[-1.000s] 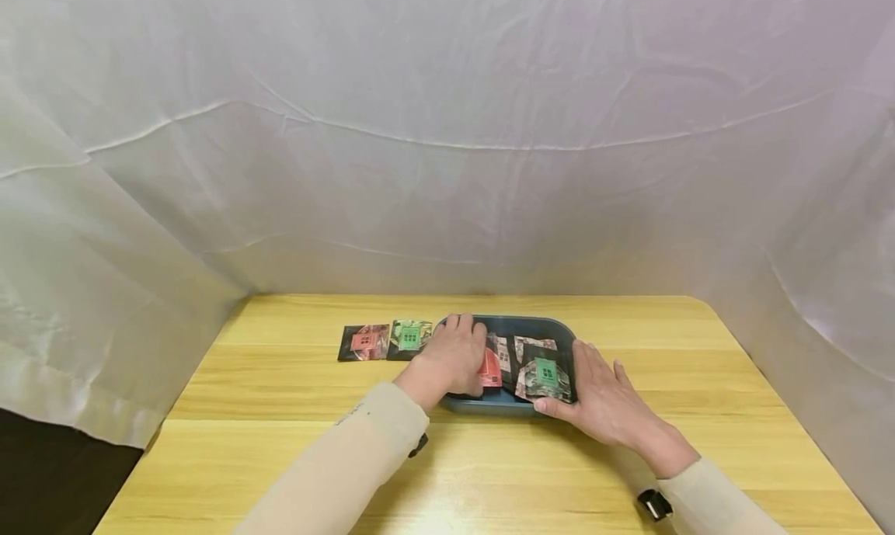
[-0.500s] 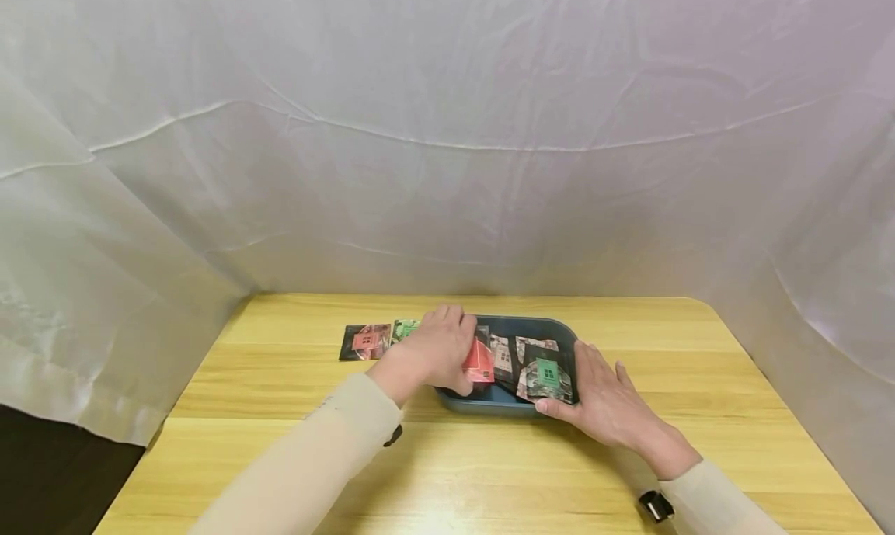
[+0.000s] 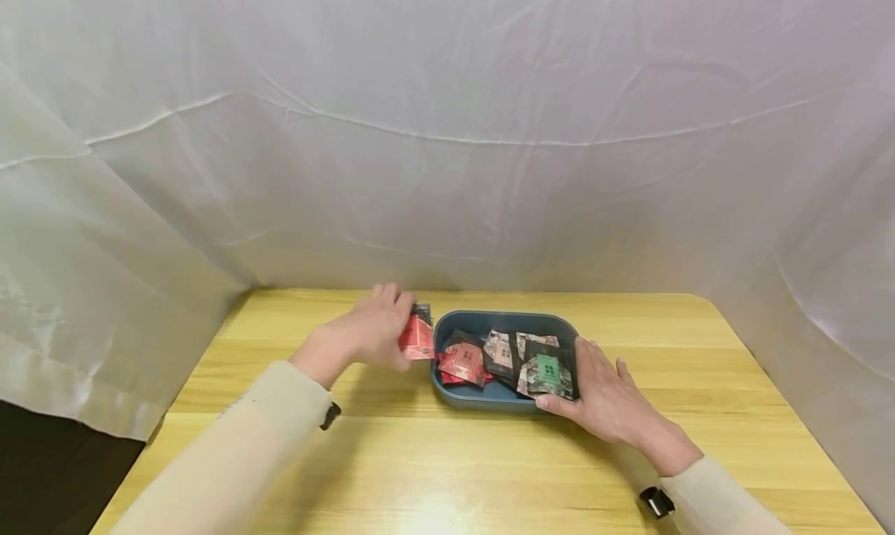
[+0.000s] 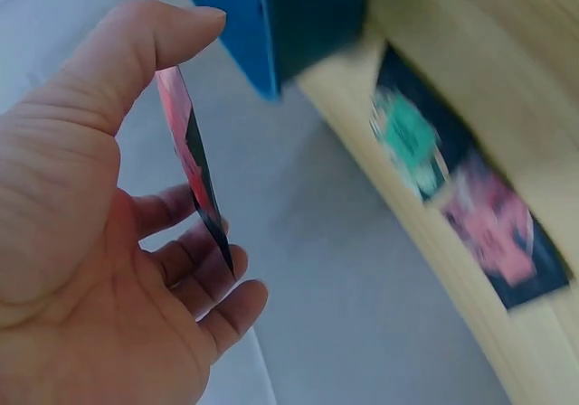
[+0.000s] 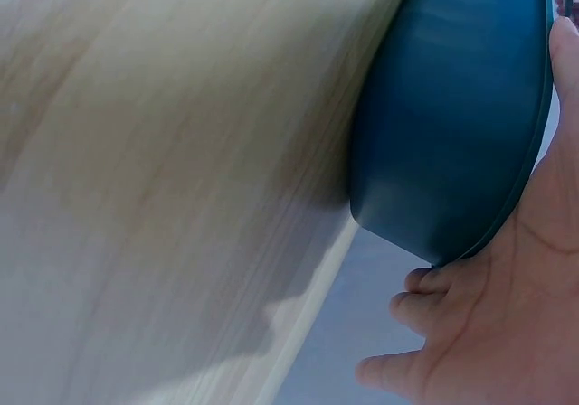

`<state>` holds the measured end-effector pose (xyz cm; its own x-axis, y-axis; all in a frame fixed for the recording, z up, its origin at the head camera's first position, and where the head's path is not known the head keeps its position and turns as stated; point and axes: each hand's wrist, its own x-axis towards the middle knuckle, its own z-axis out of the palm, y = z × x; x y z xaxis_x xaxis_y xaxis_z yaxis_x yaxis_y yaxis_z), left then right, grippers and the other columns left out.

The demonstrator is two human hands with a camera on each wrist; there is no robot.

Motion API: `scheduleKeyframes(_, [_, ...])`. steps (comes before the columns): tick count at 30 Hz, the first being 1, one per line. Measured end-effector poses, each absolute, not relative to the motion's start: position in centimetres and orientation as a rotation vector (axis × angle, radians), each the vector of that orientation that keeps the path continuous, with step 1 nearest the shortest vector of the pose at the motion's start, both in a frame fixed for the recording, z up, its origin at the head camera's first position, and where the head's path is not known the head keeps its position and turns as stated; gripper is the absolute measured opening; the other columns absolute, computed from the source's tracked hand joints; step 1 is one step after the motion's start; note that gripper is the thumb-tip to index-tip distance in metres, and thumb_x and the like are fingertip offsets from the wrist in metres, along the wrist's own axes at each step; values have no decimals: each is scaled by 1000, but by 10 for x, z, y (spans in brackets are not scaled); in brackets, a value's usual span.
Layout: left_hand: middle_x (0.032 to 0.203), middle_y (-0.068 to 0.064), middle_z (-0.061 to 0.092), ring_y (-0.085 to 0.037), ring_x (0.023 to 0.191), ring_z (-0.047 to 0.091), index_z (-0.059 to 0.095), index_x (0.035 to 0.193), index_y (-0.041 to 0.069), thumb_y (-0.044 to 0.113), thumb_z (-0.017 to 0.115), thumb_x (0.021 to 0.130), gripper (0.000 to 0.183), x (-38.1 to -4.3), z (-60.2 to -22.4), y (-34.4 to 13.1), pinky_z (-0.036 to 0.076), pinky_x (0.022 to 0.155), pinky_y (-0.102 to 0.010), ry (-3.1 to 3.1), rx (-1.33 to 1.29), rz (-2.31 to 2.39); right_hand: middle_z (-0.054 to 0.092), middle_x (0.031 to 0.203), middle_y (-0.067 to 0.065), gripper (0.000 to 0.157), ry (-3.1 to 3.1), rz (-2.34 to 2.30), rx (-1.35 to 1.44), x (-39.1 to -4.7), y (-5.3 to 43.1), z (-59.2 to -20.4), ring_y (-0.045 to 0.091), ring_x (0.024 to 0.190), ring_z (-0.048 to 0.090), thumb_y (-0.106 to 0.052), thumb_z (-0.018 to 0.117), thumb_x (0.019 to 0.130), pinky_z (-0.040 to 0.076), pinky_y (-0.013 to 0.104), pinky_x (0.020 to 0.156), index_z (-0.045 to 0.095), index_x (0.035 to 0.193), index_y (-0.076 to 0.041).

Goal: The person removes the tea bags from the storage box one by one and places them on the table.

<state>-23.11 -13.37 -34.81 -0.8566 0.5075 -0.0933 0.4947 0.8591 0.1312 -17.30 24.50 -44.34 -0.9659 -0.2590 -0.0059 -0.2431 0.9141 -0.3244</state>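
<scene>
My left hand (image 3: 367, 329) pinches a flat red-and-black sachet (image 3: 418, 337) just left of a dark blue plastic bin (image 3: 482, 403). Seen from the left wrist, the sachet (image 4: 192, 147) stands edge-on between thumb and fingers. Inside the bin lie several sachets: a red-labelled one (image 3: 467, 358) at the left, a pale pink-labelled one (image 3: 502, 353) mid-bin, and a green-labelled one (image 3: 548, 370) at the right. My right hand (image 3: 608, 399) rests against the bin's right end, fingers straight and thumb at the front rim. In the right wrist view those fingers touch the bin wall (image 5: 452, 125).
Two sachets lie side by side on the wooden table (image 3: 447, 457), one green-labelled (image 4: 412, 134) and one pink (image 4: 493, 224); the left hand hides them in the head view. Pale cloth (image 3: 447, 209) hangs behind the table and along both sides.
My left hand has lifted the red-and-black sachet out of the bin and moved left over the table, uncovering red sachets in the bin's left end. The right hand stays put.
</scene>
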Motion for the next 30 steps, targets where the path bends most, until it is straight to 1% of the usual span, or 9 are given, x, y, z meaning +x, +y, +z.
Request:
scheduleKeyframes(7, [123, -18, 52, -32, 110, 46, 49, 138, -3, 32, 94, 69, 90, -243, -341, -183, 46, 97, -51, 2937, 616, 141, 20, 169, 35, 129, 3016, -501, -389, -171, 245, -443, 54, 155, 23, -84, 57, 89, 14, 81, 118, 12, 164, 11])
scheduleKeyframes(11, [129, -26, 51, -40, 116, 47, 48, 138, -5, 32, 94, 68, 91, -249, -344, -213, 44, 105, -60, 2929, 498, 109, 19, 169, 35, 129, 3013, -501, -387, -170, 245, -442, 54, 156, 22, -84, 57, 89, 14, 81, 119, 12, 164, 10])
scheduleKeyframes(14, [130, -29, 50, -44, 118, 47, 49, 134, -5, 35, 93, 69, 88, -251, -348, -232, 43, 106, -63, 2920, 442, 51, 19, 169, 34, 128, 3012, -500, -388, -170, 245, -442, 54, 156, 22, -84, 56, 89, 14, 81, 119, 12, 164, 10])
scheduleKeyframes(15, [128, -29, 51, -44, 117, 47, 50, 134, -5, 36, 93, 69, 88, -251, -351, -237, 43, 106, -63, 2920, 426, 31, 19, 169, 34, 129, 3012, -499, -387, -170, 245, -442, 54, 156, 22, -84, 56, 89, 14, 81, 118, 12, 164, 10])
scheduleKeyframes(19, [120, -27, 51, -46, 115, 48, 49, 131, -7, 31, 91, 71, 82, -251, -359, -251, 41, 110, -65, 2895, 395, -33, 19, 169, 34, 129, 3014, -498, -386, -170, 246, -442, 54, 156, 23, -84, 57, 89, 14, 81, 118, 12, 164, 10])
scheduleKeyframes(21, [118, -26, 51, -47, 116, 48, 49, 130, -7, 26, 89, 70, 79, -252, -364, -256, 40, 113, -66, 2878, 377, -48, 19, 169, 35, 129, 3015, -499, -386, -169, 246, -442, 54, 155, 23, -84, 57, 88, 14, 81, 118, 12, 164, 10])
scheduleKeyframes(25, [127, -31, 50, -50, 124, 48, 48, 135, -7, 20, 89, 71, 81, -254, -372, -261, 39, 114, -68, 2839, 346, -63, 20, 169, 35, 128, 3018, -500, -387, -168, 248, -442, 54, 155, 24, -83, 58, 89, 14, 81, 119, 12, 164, 10])
scheduleKeyframes(28, [135, -33, 47, -52, 128, 45, 46, 141, -6, 19, 90, 74, 84, -256, -378, -260, 40, 111, -69, 2807, 325, -75, 21, 169, 35, 128, 3022, -501, -388, -167, 248, -442, 54, 155, 24, -83, 58, 89, 14, 81, 118, 13, 164, 10])
scheduleKeyframes(30, [136, -33, 47, -52, 128, 45, 46, 142, -6, 17, 88, 75, 82, -258, -383, -260, 42, 108, -69, 2792, 326, -94, 22, 168, 35, 128, 3024, -500, -388, -167, 249, -442, 54, 155, 25, -82, 59, 89, 15, 81, 118, 13, 164, 10])
